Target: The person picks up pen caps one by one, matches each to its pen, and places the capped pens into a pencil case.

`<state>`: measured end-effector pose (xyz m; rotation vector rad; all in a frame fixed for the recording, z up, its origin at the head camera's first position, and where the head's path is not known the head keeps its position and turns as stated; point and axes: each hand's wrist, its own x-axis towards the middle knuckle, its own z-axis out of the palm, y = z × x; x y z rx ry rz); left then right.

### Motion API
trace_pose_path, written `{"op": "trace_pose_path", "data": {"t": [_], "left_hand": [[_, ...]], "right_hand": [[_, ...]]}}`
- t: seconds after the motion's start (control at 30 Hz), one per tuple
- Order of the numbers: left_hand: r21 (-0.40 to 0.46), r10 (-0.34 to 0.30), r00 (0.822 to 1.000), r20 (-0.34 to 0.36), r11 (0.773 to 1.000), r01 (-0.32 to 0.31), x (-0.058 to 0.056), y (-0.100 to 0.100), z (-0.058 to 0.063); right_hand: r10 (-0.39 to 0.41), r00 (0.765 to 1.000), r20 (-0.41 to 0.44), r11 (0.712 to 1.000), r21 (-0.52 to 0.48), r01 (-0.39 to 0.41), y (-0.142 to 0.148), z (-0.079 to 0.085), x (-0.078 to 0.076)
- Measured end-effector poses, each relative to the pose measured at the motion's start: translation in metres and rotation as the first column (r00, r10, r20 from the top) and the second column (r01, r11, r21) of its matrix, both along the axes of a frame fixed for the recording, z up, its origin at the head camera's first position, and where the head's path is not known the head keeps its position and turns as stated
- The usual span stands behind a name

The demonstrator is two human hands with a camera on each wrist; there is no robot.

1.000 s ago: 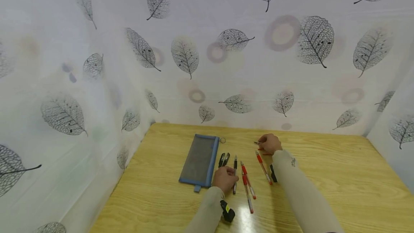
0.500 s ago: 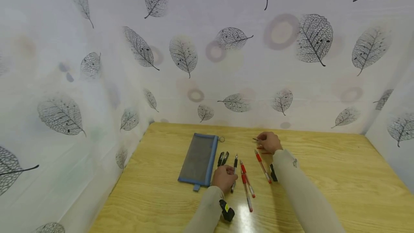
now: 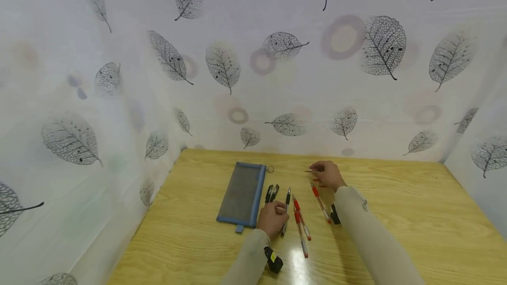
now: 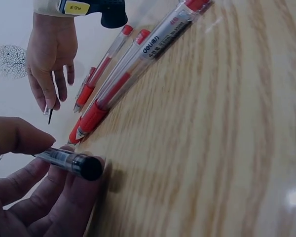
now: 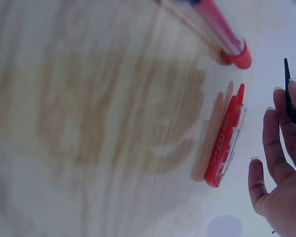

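My left hand (image 3: 272,219) pinches a clear pen with a black grip (image 3: 288,198) between thumb and fingers. Its black end (image 4: 91,168) points toward the left wrist camera. At the back of the table, my right hand (image 3: 328,175) holds a small pen cap with a black clip (image 5: 288,94) at its fingertips. Under that hand lies a red pen cap (image 5: 224,143). Between the hands are two crossed red pens (image 3: 301,234), and a third red pen (image 3: 320,201) lies closer to the right hand.
Left of the left hand lies a grey mesh pouch (image 3: 239,195) with blue edging and a key ring (image 3: 270,169). Two black-capped pens (image 3: 272,192) sit between pouch and hand. A leaf-patterned curtain (image 3: 261,91) rises behind the wooden table (image 3: 396,197).
The black pen in my left hand has tilted, its lower end swinging left. My right hand has shifted slightly left with the cap, which now sticks out further from its fingertips.
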<state>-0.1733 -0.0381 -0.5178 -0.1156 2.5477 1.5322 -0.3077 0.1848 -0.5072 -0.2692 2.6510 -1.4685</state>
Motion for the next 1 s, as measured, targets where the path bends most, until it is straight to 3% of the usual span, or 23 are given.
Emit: {"op": "trace_pose_path", "data": {"t": [0.37,0.7,1.0], "left_hand": [[0.035,-0.047,0.996,-0.076,0.998,0.049,0.009,-0.005,-0.003],[0.144,-0.069,0.998,-0.006,0.987,0.069,0.023,-0.011,0.003],[0.16,-0.055,0.997,0.045,0.986,0.048,0.028,-0.012,0.005]], "right_hand": [[-0.009,0.996,-0.09,1.0,-0.007,0.008,-0.004,0.007,0.017],[0.009,0.994,-0.108,0.994,-0.105,-0.021,-0.011,0.008,0.034],[-0.01,0.996,-0.084,0.982,-0.187,-0.006,-0.018,0.012,0.051]]}}
